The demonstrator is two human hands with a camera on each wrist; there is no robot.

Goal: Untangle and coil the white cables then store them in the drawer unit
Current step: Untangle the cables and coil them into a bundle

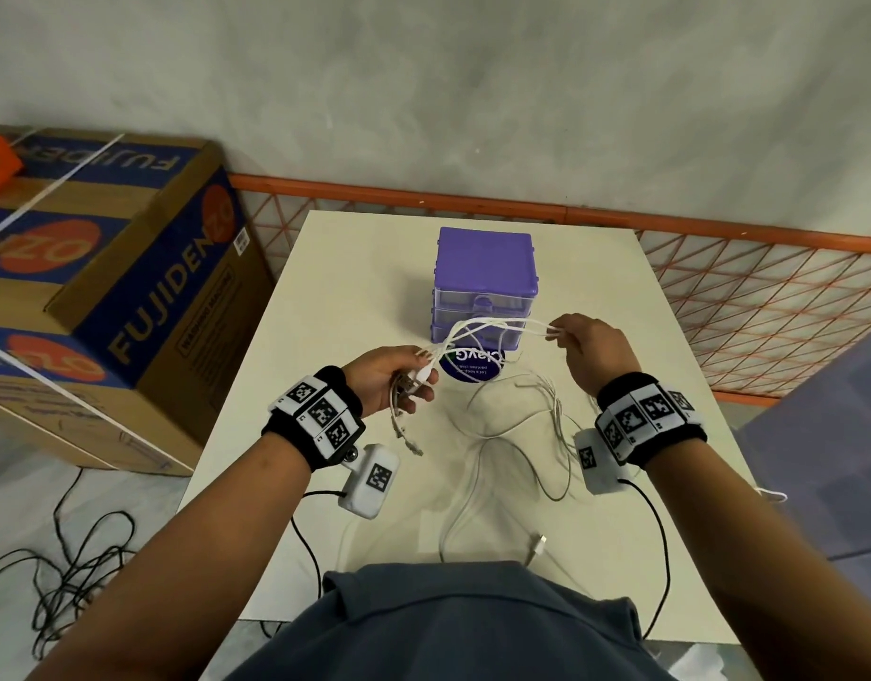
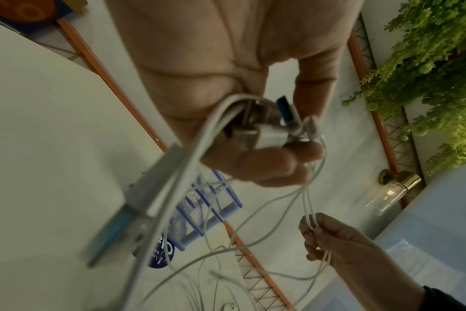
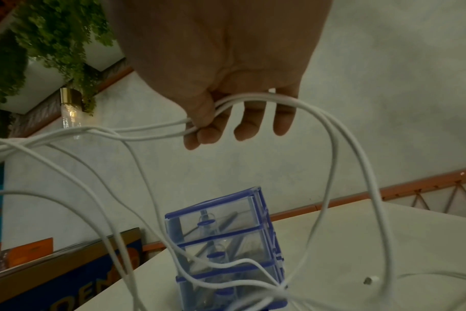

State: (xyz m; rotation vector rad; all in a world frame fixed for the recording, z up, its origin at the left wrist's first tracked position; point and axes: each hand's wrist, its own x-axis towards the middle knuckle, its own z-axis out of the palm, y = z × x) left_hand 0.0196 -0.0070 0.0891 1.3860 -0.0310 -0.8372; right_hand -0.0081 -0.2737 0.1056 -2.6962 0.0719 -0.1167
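Note:
Several white cables [image 1: 492, 326] stretch in the air between my two hands, above the white table [image 1: 335, 267]. My left hand [image 1: 399, 380] grips a bunch of USB plugs and cable ends [image 2: 269, 130]. My right hand [image 1: 578, 344] pinches the strands between thumb and forefinger [image 3: 200, 124]; the other fingers hang straight. More white cable [image 1: 522, 435] trails in loose loops on the table under my hands. The purple drawer unit [image 1: 485, 282] with clear drawers [image 3: 221, 237] stands just behind the cables, all drawers pushed in.
A round blue sticker [image 1: 472, 368] lies in front of the drawer unit. A loose plug [image 1: 539, 545] rests near the table's front edge. A large cardboard box [image 1: 104, 297] stands left of the table. An orange mesh fence [image 1: 718, 297] runs behind and to the right.

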